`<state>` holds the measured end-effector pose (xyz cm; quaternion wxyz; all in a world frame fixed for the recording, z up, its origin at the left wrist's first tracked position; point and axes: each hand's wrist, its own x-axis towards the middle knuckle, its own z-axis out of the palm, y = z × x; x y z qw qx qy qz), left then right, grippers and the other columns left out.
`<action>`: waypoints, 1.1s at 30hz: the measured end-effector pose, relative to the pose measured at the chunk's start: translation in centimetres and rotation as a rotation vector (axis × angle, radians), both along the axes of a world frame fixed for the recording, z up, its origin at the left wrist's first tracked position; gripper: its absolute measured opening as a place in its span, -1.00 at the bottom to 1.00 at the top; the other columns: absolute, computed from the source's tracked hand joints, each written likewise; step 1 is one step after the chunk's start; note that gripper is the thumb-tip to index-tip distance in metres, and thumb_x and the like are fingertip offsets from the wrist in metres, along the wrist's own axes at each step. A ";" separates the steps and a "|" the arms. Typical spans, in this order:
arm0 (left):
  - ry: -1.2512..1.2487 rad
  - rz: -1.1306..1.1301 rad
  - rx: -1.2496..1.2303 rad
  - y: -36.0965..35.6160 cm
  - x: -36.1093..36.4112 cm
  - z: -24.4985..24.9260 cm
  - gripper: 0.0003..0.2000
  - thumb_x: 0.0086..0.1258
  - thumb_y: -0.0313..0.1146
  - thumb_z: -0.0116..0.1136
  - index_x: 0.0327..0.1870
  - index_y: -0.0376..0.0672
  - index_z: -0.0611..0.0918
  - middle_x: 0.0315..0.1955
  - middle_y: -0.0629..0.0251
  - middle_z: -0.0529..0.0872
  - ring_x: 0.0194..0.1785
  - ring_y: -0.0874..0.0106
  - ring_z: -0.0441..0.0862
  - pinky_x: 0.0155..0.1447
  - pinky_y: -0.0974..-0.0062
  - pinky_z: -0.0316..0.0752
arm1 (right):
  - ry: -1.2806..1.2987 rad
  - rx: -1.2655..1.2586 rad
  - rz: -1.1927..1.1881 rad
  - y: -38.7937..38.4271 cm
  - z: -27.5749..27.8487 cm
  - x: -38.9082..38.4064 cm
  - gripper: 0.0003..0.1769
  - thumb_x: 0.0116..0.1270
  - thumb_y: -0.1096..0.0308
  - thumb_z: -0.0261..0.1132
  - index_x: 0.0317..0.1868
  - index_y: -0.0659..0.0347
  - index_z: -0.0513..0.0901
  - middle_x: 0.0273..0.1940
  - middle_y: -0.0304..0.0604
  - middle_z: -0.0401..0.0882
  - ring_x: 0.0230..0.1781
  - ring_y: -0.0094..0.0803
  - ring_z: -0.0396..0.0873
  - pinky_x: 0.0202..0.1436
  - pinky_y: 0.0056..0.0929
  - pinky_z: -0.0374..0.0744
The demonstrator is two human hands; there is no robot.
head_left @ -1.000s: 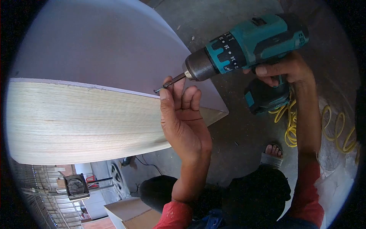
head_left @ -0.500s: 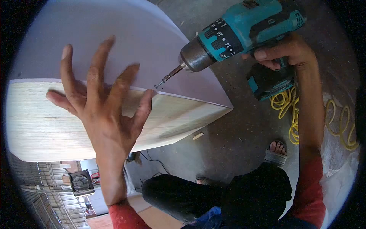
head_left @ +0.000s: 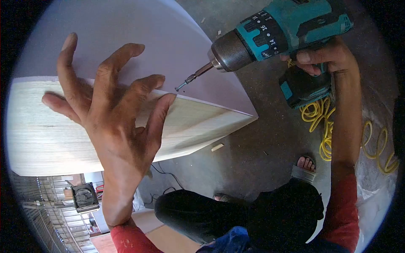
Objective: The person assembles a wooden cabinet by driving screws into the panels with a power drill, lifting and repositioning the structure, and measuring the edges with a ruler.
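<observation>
My left hand (head_left: 122, 101) rests with spread fingers over the edge between the grey-lilac panel (head_left: 126, 25) and the pale wooden side (head_left: 38, 126); nothing is held in it. Its thumb lies at that edge, just left of a screw (head_left: 181, 86) on the drill bit. My right hand (head_left: 325, 57) is wrapped round the handle of a teal and black drill (head_left: 274, 31), which points down and left. The screw's tip is at the panel near its edge, beside small dark marks. Whether it has entered the panel I cannot tell.
Yellow coiled cord (head_left: 314, 114) lies on the floor below the drill. A small wood offcut (head_left: 217, 147) and a black cable (head_left: 168, 173) are on the floor. A sandalled foot (head_left: 304, 168) shows at lower right, and a fan-like black box (head_left: 85, 197) at lower left.
The drill and my right hand have shifted slightly right and up in view. My left index finger has bent down closer to the thumb, and the middle finger has curled over to the right.
</observation>
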<state>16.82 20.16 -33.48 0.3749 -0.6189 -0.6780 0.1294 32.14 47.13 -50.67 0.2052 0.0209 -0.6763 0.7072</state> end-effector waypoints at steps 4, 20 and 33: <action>-0.035 -0.046 0.001 0.0 -0.2 -0.1 -0.79 -0.07 -0.33 0.48 -0.36 0.09 0.73 0.11 0.51 0.60 0.52 0.08 -0.04 0.42 -0.25 -0.47 | 0.057 0.063 -0.110 -0.5 0.8 0.0 -0.60 0.01 0.27 0.43 -0.25 0.47 0.64 -0.60 -0.14 0.57 -0.81 -0.56 0.34 -0.75 -0.60 0.29; -0.010 -0.109 -0.004 -0.3 -1.1 -0.4 -0.83 -0.02 -0.36 0.45 -0.40 0.11 0.72 0.03 0.51 0.64 0.50 0.11 0.03 0.43 -0.14 -0.45 | -0.029 0.000 -0.076 -0.1 -0.2 0.4 -0.70 0.03 0.35 0.42 -0.32 0.42 0.60 -0.69 -0.22 0.46 -0.82 -0.58 0.33 -0.77 -0.61 0.26; 0.097 -0.185 -0.066 0.3 -0.8 -0.4 -0.85 0.06 -0.31 0.40 -0.33 0.08 0.69 -0.03 0.48 0.65 0.45 0.06 0.15 0.43 -0.06 -0.27 | 0.103 -0.089 -0.049 0.6 -1.7 0.5 -0.69 0.10 0.37 0.37 -0.21 0.43 0.58 -0.44 -0.04 0.61 -0.77 -0.56 0.40 -0.75 -0.59 0.34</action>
